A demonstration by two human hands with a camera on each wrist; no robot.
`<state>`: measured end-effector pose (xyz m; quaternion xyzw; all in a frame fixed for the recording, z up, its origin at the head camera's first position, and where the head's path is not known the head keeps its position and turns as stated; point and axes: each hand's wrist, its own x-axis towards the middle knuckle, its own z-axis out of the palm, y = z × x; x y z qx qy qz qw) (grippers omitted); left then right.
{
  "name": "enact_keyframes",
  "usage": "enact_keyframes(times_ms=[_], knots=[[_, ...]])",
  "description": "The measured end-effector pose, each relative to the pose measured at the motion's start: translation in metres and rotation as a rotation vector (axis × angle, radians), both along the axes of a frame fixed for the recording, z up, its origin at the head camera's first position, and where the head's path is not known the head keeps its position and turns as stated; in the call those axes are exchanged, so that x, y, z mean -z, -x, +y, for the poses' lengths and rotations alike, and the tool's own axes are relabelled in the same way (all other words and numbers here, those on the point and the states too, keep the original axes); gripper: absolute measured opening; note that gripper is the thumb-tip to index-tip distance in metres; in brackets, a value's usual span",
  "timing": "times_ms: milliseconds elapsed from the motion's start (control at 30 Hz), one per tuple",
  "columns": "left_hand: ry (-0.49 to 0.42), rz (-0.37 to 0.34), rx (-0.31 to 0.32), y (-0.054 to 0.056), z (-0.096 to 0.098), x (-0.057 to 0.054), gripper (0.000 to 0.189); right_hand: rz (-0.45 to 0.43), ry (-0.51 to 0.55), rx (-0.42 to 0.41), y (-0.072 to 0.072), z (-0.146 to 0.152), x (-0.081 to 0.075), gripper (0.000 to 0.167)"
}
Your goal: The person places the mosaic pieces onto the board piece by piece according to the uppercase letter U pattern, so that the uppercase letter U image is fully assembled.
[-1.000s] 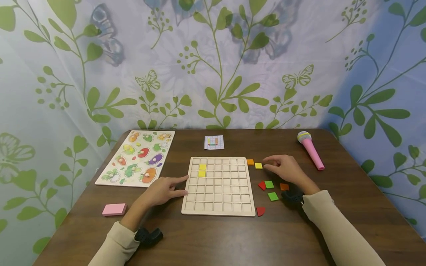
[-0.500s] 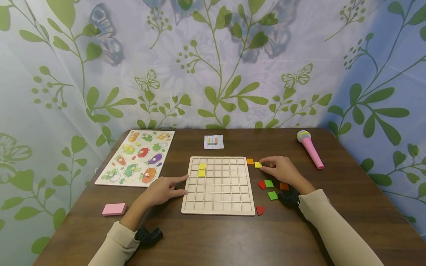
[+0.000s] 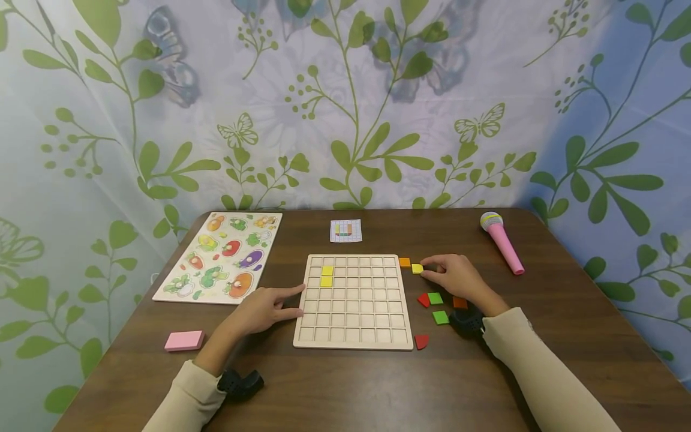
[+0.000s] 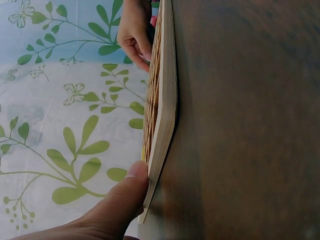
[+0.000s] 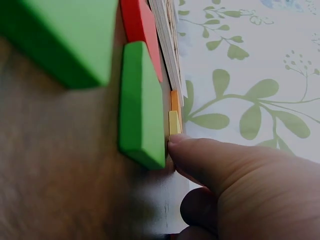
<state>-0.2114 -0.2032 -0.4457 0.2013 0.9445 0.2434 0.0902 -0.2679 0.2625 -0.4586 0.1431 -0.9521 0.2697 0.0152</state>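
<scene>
A pale wooden grid board [image 3: 353, 303] lies flat on the table, two yellow square tiles [image 3: 326, 276] seated in neighbouring cells at its upper left. My left hand [image 3: 264, 312] rests at the board's left edge, index finger and thumb extended against it. In the left wrist view the thumb [image 4: 127, 192] lies along the board's rim. Beyond the right edge, my right hand [image 3: 459, 276] pinches a yellow tile [image 3: 417, 269] between thumb and index finger at its right side. An orange tile [image 3: 405, 262] sits between that tile and the board.
Near the right hand lie green tiles [image 3: 440, 317], a red piece [image 3: 423, 300], another red piece [image 3: 421, 341] and a dark orange tile [image 3: 460, 302]. A pattern card [image 3: 345, 231], vegetable puzzle board [image 3: 221, 258], pink block [image 3: 185, 341] and pink toy microphone [image 3: 504, 243] surround the board.
The right hand has moved slightly left, from just beside the yellow tile to its edge, and its fingertips now take hold of it. The left hand stays where it was.
</scene>
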Motion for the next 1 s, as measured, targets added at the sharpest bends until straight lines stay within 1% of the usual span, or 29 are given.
enact_keyframes(times_ms=[167,500,800,1000], knots=[[-0.002,0.007,0.006,-0.0004,0.0000,-0.0002,0.065,0.012,-0.005,0.012,-0.0007,-0.0002,0.0017,0.030],[-0.015,0.011,0.016,-0.0020,-0.0006,0.0006,0.065,0.017,-0.001,0.008,-0.0022,-0.0008,0.0030,0.029],[-0.001,0.025,0.019,-0.0009,0.0002,0.0001,0.065,0.023,-0.005,0.010,-0.0012,-0.0003,0.0019,0.030],[-0.007,0.019,0.023,-0.0015,0.0002,-0.0007,0.065,0.032,-0.004,0.008,-0.0014,-0.0002,0.0016,0.029]])
